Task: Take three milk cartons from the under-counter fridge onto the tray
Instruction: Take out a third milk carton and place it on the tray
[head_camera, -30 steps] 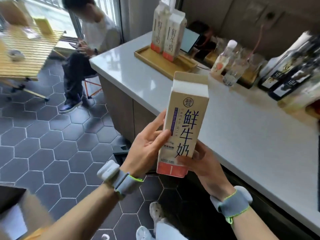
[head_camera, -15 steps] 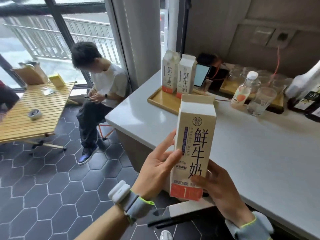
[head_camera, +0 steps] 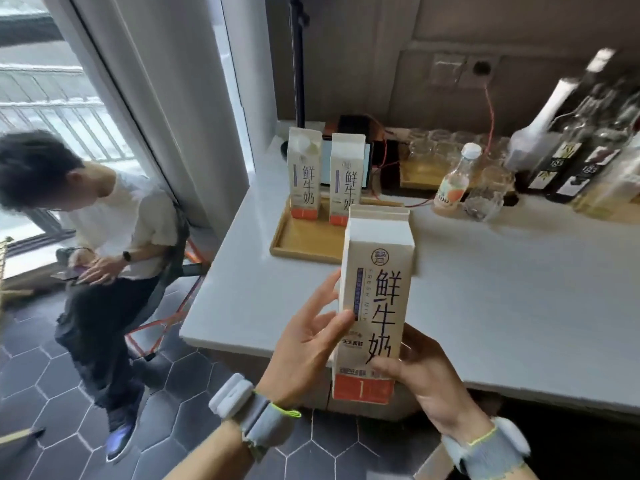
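I hold a tall cream milk carton point(head_camera: 375, 299) with dark lettering and an orange base upright in front of me, over the near edge of the white counter point(head_camera: 502, 289). My left hand point(head_camera: 308, 344) grips its left side and my right hand point(head_camera: 426, 375) holds its lower right. Farther back on the counter lies a wooden tray point(head_camera: 304, 240). Two matching milk cartons stand upright at its far end, one on the left point(head_camera: 304, 173) and one beside it point(head_camera: 348, 178). The fridge is not in view.
A small bottle point(head_camera: 453, 181), glasses point(head_camera: 485, 195) and dark bottles point(head_camera: 571, 161) stand at the counter's back right. A tablet point(head_camera: 325, 164) and red cables lie behind the tray. A seated person point(head_camera: 104, 237) is left of the counter, over a hexagon-tiled floor.
The carton and both hands have risen and moved toward the counter and tray. My view has lifted, so the tray and counter appear closer and more centred.
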Motion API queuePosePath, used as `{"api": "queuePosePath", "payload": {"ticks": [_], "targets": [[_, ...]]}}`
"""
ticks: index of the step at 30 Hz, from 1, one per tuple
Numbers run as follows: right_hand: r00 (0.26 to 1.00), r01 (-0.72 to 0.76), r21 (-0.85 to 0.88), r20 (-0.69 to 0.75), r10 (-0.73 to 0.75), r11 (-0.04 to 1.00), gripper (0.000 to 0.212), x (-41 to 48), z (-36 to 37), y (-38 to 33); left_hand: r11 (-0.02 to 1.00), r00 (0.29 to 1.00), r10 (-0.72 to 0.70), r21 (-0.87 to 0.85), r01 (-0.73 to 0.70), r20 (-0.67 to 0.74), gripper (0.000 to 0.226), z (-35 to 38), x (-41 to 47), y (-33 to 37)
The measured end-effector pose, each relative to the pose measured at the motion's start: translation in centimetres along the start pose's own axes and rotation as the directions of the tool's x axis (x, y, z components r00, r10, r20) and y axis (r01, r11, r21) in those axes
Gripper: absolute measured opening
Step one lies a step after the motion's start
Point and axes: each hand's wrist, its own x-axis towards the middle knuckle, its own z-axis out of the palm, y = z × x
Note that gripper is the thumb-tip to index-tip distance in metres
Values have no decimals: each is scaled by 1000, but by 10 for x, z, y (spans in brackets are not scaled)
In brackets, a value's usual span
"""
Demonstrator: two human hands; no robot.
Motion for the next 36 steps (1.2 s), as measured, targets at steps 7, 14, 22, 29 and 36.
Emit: {"api": "queuePosePath", "payload": {"ticks": [7,14,22,29,36], "targets": [[989,-8,-80,-147,-3,997,49,31,34,-8,999,981,-44,0,44,189,54,-55,43,3],[977,-62,-92,-210,41,994,45,88,0,-20,997,941,-65,68,45,331,49,-61,118,8],[976,-92,-150,-208,59,984,51,197,-83,-21,954,942,-127,297,31,311,53,-38,227,1],[982,-53,-214,-188,12,975,64,279,-142,-12,954,969,-143,289,82,199,46,-7,294,-16],[987,-107,-345,-149,58,932,60,334,-168,-15,918,994,-94,393,63,60,44,10,331,-35]]}}
